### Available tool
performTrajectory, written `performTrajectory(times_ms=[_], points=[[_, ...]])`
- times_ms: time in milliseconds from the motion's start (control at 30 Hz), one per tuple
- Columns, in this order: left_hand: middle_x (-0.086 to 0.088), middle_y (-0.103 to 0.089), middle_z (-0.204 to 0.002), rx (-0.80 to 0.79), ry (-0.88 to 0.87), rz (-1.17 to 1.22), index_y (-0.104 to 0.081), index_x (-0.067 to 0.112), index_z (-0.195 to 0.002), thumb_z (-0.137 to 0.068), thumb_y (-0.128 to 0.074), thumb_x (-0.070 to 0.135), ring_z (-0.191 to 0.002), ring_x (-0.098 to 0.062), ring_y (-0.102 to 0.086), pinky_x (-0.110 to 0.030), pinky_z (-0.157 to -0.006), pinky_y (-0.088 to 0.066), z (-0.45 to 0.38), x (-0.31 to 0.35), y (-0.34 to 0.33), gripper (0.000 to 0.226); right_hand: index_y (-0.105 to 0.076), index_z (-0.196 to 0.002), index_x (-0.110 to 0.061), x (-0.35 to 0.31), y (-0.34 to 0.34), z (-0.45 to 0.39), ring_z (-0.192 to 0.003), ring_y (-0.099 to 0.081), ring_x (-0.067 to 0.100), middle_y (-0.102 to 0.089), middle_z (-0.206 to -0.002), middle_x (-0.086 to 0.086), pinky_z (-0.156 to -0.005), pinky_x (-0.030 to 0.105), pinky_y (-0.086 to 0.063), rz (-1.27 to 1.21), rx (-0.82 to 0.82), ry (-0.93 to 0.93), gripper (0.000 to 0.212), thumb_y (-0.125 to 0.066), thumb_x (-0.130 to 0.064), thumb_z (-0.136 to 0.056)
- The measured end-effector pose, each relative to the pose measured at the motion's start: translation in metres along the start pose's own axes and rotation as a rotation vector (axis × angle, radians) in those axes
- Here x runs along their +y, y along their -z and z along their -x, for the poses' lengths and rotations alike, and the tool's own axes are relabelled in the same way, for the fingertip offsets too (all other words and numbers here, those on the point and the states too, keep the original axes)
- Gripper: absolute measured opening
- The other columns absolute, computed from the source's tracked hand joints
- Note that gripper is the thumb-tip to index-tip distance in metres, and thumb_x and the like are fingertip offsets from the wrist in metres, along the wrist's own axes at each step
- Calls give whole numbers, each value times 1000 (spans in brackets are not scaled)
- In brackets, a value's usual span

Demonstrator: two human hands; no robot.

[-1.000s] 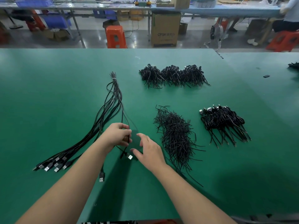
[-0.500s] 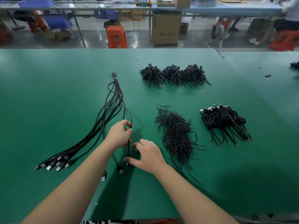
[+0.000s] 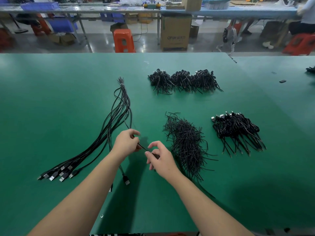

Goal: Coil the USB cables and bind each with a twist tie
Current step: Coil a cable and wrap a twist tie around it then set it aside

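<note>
A fan of long black USB cables (image 3: 109,126) lies on the green table (image 3: 51,103), tied together at the far end, plugs pointing near-left. My left hand (image 3: 127,143) grips one black cable (image 3: 142,147) pulled out of the fan. My right hand (image 3: 160,159) pinches the same cable a little further along. That cable's plug (image 3: 126,181) hangs below my left wrist. A loose heap of black twist ties (image 3: 185,143) lies just right of my right hand.
Coiled, bound cables lie in a pile at the right (image 3: 237,132) and in a row of three bunches at the back (image 3: 184,80). A small black piece (image 3: 282,81) sits far right. Beyond the table edge stand an orange stool (image 3: 123,40) and a cardboard box (image 3: 175,33).
My right hand left the table and took the cable between its fingertips. Both hands rose a little; the cable now stretches between them, and its plug slid toward me.
</note>
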State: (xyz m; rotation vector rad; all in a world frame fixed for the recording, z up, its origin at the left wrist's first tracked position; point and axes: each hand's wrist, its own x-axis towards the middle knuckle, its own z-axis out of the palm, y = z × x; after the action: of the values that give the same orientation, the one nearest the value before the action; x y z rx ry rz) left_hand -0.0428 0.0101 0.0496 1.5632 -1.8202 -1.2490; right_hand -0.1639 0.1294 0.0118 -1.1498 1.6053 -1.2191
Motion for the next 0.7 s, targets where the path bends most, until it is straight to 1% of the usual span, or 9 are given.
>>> performTrajectory(times_ms=[33, 100, 233, 400, 433, 500, 533, 600, 700], points=[[-10, -69, -73, -31, -12, 9, -67, 6, -108, -94, -52, 2, -58, -16, -70, -44, -71, -62, 1, -1, -1, 21, -54, -99, -20, -7, 3, 0, -52, -61, 18, -68, -68, 4, -53, 31, -49, -79, -10, 3, 8, -60, -15, -97], [-12, -68, -76, -68, -54, 44, -70, 9, -94, -100, -49, 7, -59, -15, -68, -42, -71, -61, 3, 0, -2, 21, -57, -97, -8, -25, 12, -1, -59, -67, 22, -70, -74, 9, -56, 29, -52, -257, -14, 9, 5, -59, -4, -97], [3, -60, -92, -61, -288, -208, -71, 20, -104, -101, -47, 18, -85, -8, -56, -33, -82, -46, 6, -1, -2, 24, -60, -102, 3, -67, 35, -5, -84, -74, 27, -75, -91, 17, -78, 33, -60, -588, -44, 70, 7, -58, 4, -95], [-12, -49, -136, 36, -608, -574, -70, 9, -103, -100, -54, 29, -134, -28, -37, -43, -113, -30, 13, -7, -4, 26, -70, -94, -10, -111, 64, 0, -66, -64, 15, -70, -73, 1, -71, 30, -53, -592, 64, 120, 15, -63, -22, -89], [-12, -54, -135, 4, -645, -631, -69, 9, -100, -102, -50, 30, -135, -29, -40, -44, -114, -30, 14, -7, -5, 28, -74, -89, -15, -119, 71, 1, -68, -59, 13, -68, -72, -4, -75, 29, -50, -579, 89, 120, 18, -66, -30, -83], [-3, -66, -107, -79, -630, -653, -60, 20, -89, -105, -40, 34, -112, -24, -56, -41, -108, -37, 17, -10, -6, 29, -76, -82, -22, -133, 86, 0, -81, -59, 15, -70, -79, -7, -88, 33, -49, -611, 123, 124, 21, -67, -39, -77], [4, -61, -88, -107, -611, -636, -50, 26, -80, -105, -37, 36, -93, -21, -55, -40, -96, -42, 19, -13, -6, 30, -74, -83, -19, -138, 94, -2, -88, -62, 17, -72, -85, -4, -92, 36, -51, -678, 124, 145, 22, -64, -39, -80], [7, -48, -74, -125, -536, -602, -36, 28, -73, -105, -33, 39, -77, -17, -46, -35, -75, -38, 22, -20, -6, 34, -66, -90, -13, -147, 111, -7, -89, -68, 22, -71, -86, 4, -94, 41, -54, -855, 94, 201, 27, -57, -38, -88], [4, -46, -73, -83, -479, -577, -35, 24, -71, -106, -33, 38, -75, -17, -45, -35, -68, -33, 27, -26, -5, 37, -62, -93, -16, -157, 132, -16, -57, -51, 14, -50, -63, -2, -68, 33, -55, -920, 108, 222, 34, -47, -47, -95]])
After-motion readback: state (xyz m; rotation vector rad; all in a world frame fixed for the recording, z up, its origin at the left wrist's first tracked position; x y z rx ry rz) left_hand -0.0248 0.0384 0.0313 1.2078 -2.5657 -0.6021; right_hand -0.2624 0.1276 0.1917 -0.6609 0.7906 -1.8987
